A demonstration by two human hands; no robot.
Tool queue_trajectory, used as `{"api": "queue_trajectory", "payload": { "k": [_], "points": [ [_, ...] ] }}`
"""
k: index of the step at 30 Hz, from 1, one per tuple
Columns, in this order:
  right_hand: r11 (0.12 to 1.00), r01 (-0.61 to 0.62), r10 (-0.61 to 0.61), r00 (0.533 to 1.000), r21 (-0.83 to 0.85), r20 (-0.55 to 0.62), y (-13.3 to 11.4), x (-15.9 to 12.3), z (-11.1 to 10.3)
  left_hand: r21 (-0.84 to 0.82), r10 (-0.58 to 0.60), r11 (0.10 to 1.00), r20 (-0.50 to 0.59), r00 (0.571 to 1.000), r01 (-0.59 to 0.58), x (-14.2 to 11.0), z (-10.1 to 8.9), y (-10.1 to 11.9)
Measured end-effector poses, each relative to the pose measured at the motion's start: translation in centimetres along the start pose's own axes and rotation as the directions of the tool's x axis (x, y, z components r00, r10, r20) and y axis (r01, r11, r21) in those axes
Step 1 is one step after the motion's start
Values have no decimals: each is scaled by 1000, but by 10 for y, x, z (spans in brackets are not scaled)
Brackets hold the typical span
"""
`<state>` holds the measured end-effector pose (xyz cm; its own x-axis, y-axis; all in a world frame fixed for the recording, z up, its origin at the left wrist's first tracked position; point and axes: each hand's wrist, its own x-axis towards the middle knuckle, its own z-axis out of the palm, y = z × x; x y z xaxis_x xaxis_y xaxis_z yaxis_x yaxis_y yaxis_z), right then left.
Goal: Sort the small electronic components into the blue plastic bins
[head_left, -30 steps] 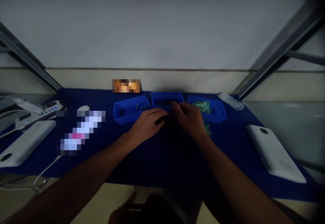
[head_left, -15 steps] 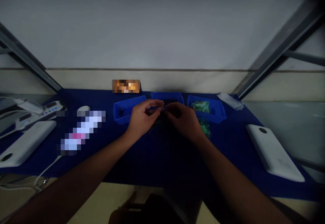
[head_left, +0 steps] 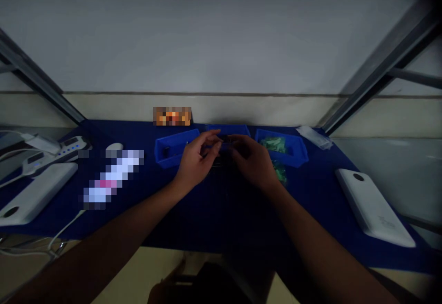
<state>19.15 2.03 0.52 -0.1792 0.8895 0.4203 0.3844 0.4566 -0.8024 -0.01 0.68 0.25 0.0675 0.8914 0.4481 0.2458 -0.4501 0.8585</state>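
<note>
My left hand (head_left: 198, 158) is raised above the blue table, its thumb and fingers curled together on something too small and dark to make out. Facing it, my right hand (head_left: 253, 160) has its fingers bent in a pinch, and what lies in them is hidden by shadow. A narrow gap separates the two sets of fingertips. Behind the hands is the middle blue bin (head_left: 228, 130), partly covered by them. The left blue bin (head_left: 169, 150) holds a small dark piece. Green packets (head_left: 274, 144) lie in the right blue bin (head_left: 299, 156).
Another green packet (head_left: 280, 173) lies in front of the right bin. White power banks (head_left: 375, 207) rest at both sides. A lit, blurred phone (head_left: 115, 175), a mouse (head_left: 114, 148) and a power strip (head_left: 74, 146) with cables are on the left. A clear bag (head_left: 314, 137) lies back right.
My hands have drawn slightly apart; their fingertips met before and now have a small gap between them. The bins and other things stay where they were.
</note>
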Motion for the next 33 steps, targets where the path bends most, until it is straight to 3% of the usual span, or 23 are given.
{"api": "queue_trajectory", "payload": {
  "k": [9,16,24,33],
  "points": [
    [995,-45,53,995,85,-85,-2,2,-1,121,-54,992,83,995,44,0,-3,-2],
    [981,-52,56,998,187,-15,-7,2,-2,108,-34,994,113,993,21,-3,0,-5],
    [990,-61,62,998,124,-5,-9,2,-5,129,10,992,5,1000,-10,2,-2,-3],
    [996,43,-45,999,-83,-22,-5,0,0,118,34,992,-10,999,-32,3,-2,-7]
  ]
}}
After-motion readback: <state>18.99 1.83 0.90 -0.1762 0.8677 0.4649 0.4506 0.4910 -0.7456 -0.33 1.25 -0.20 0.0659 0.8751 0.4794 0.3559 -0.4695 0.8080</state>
